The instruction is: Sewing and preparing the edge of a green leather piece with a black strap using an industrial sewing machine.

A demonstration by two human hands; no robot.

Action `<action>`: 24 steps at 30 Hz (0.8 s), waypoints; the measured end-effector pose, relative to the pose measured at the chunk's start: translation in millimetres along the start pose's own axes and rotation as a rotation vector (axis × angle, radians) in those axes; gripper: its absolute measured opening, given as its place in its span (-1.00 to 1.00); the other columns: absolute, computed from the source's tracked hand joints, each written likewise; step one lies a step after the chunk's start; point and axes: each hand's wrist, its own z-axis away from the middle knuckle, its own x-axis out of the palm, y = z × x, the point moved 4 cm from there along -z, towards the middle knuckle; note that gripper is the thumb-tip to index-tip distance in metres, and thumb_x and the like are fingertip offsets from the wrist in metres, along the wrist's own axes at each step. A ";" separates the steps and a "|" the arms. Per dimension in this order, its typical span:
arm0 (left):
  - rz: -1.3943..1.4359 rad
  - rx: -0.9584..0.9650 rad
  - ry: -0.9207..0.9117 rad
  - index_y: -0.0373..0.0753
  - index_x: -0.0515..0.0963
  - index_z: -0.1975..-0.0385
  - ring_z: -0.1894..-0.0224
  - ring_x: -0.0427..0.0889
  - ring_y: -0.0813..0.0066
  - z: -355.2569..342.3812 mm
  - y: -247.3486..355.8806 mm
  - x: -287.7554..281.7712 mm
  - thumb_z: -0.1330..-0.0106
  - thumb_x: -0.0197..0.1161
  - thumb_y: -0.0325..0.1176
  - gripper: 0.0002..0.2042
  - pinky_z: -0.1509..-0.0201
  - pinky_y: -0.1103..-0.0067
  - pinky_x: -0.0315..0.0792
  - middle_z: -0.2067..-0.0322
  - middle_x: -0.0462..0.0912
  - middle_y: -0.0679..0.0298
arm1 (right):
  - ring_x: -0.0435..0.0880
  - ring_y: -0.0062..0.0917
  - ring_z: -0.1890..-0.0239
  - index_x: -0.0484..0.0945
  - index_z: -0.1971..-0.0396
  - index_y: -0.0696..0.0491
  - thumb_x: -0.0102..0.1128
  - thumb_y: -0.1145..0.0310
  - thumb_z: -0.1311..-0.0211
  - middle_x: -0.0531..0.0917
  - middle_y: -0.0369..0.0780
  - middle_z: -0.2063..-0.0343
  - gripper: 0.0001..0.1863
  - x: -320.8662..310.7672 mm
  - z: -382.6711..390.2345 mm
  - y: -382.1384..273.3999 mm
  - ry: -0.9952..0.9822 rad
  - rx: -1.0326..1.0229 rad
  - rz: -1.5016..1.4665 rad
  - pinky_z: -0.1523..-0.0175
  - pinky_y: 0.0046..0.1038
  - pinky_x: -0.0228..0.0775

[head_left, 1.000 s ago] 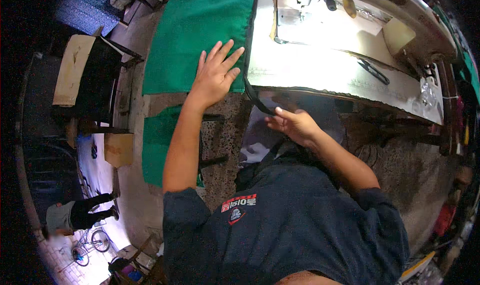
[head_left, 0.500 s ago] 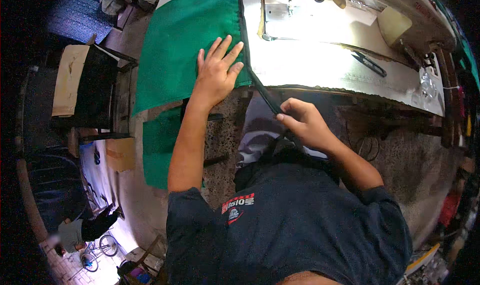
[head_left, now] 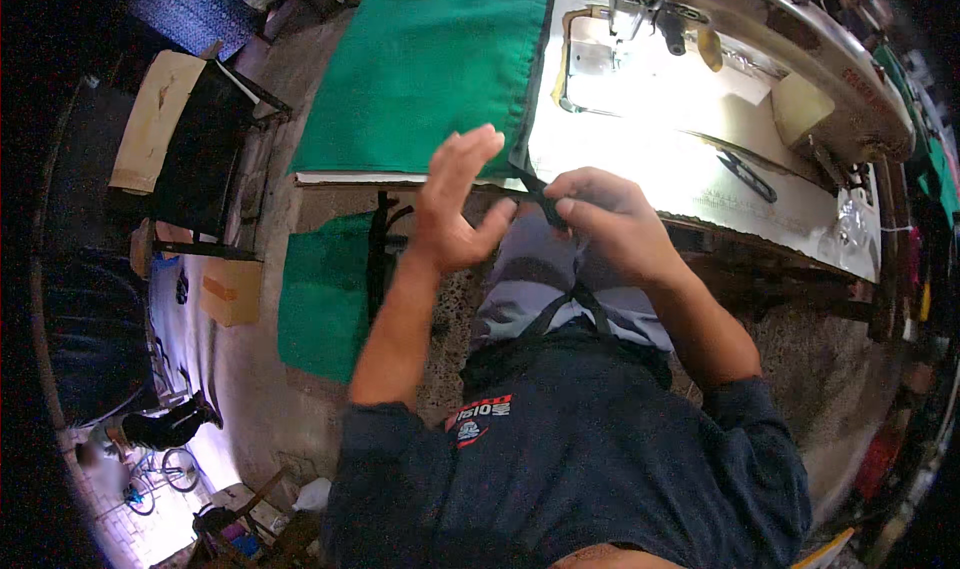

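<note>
A green cloth [head_left: 420,74] lies flat on the pale table, with a black strip [head_left: 541,64] along its right edge. Past the near corner of the cloth runs the strip's loose end, pinched between the thumb and fingers of my right hand [head_left: 622,217] at the table's front edge. My left hand [head_left: 455,209] hovers over the near edge of the cloth, slightly blurred, its thumb apart from its fingers and nothing in it. Above the bright metal plate stands the needle area of a sewing machine [head_left: 625,19].
Black thread snips [head_left: 748,176] lie on the table at the right, near a clear plastic bag [head_left: 853,219]. Another green cloth [head_left: 325,299] hangs below the table's left side. A cardboard box [head_left: 230,292] sits at the left. Far lower left, a person is beside a bicycle [head_left: 180,469].
My left hand has lifted off the cloth and come nearer to me. My right hand has moved up toward the table edge with the black strip. The cloth has shifted away from me.
</note>
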 end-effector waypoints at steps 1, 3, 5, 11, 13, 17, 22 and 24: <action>0.000 0.000 0.004 -0.23 0.42 -0.01 -0.14 0.38 0.12 2.0 2.3 8.8 -0.08 0.26 -0.33 -0.56 -0.23 0.20 0.15 -0.06 0.43 0.08 | 0.47 -0.68 0.34 0.54 0.20 0.20 0.12 0.46 -0.15 0.54 -0.33 0.42 -0.77 0.1 -7.0 -2.0 -0.020 0.044 -0.064 0.19 -0.61 0.34; -0.030 -0.018 0.261 -0.26 0.42 0.03 -0.02 0.47 0.10 11.6 6.7 20.7 -0.12 0.28 -0.31 -0.60 -0.11 0.31 0.30 0.04 0.48 0.04 | 0.49 -0.66 0.34 0.54 0.16 0.21 0.10 0.45 -0.17 0.56 -0.31 0.41 -0.75 4.8 -24.5 -10.8 -0.087 0.048 -0.025 0.19 -0.61 0.35; 0.112 -0.233 0.350 -0.27 0.43 0.07 0.06 0.51 0.11 22.7 -9.1 32.1 -0.14 0.27 -0.30 -0.63 -0.03 0.36 0.35 0.11 0.52 0.05 | 0.55 -0.61 0.33 0.52 0.08 0.22 0.04 0.44 -0.19 0.62 -0.24 0.33 -0.69 18.2 -38.5 -19.6 -0.113 0.039 -0.011 0.18 -0.60 0.39; 0.172 -0.312 0.570 -0.36 0.50 0.30 0.36 0.60 0.35 -2.9 -18.0 32.3 -0.23 0.16 -0.46 -0.88 0.27 0.48 0.43 0.43 0.60 0.17 | 0.57 -0.60 0.34 0.55 0.15 0.24 0.10 0.45 -0.12 0.65 -0.20 0.34 -0.71 5.1 -77.4 -29.7 -0.078 -0.133 0.231 0.24 -0.58 0.42; 0.387 -0.444 0.546 -0.36 0.50 0.30 0.40 0.60 0.42 -9.7 -18.0 33.8 -0.25 0.13 -0.46 -0.89 0.30 0.52 0.43 0.46 0.60 0.20 | 0.56 -0.62 0.39 0.56 0.25 0.27 0.21 0.39 -0.09 0.64 -0.20 0.44 -0.72 6.2 -87.2 -32.9 -0.003 -0.127 0.289 0.29 -0.59 0.41; 0.597 -0.592 0.419 -0.39 0.50 0.33 0.49 0.57 0.60 -13.8 -33.7 40.2 -0.29 0.08 -0.45 -0.87 0.39 0.63 0.42 0.54 0.60 0.29 | 0.52 -0.62 0.48 0.56 0.31 0.27 0.24 0.33 -0.09 0.62 -0.21 0.49 -0.71 3.5 -116.1 -21.3 0.098 -0.236 0.406 0.34 -0.51 0.39; 0.598 -0.582 0.599 -0.39 0.49 0.41 0.51 0.53 0.64 -24.4 -35.5 29.9 -0.27 0.11 -0.43 -0.87 0.43 0.65 0.38 0.55 0.59 0.28 | 0.50 -0.62 0.52 0.57 0.37 0.26 0.25 0.31 -0.08 0.61 -0.22 0.56 -0.72 12.5 -129.5 -21.9 0.075 -0.248 0.449 0.39 -0.49 0.37; 0.574 -0.598 0.658 -0.39 0.49 0.44 0.51 0.51 0.65 -23.8 -39.5 26.8 -0.26 0.12 -0.43 -0.86 0.44 0.65 0.37 0.56 0.59 0.28 | 0.49 -0.64 0.53 0.58 0.40 0.25 0.25 0.31 -0.08 0.60 -0.24 0.59 -0.73 14.0 -129.8 -22.7 0.095 -0.278 0.529 0.41 -0.50 0.36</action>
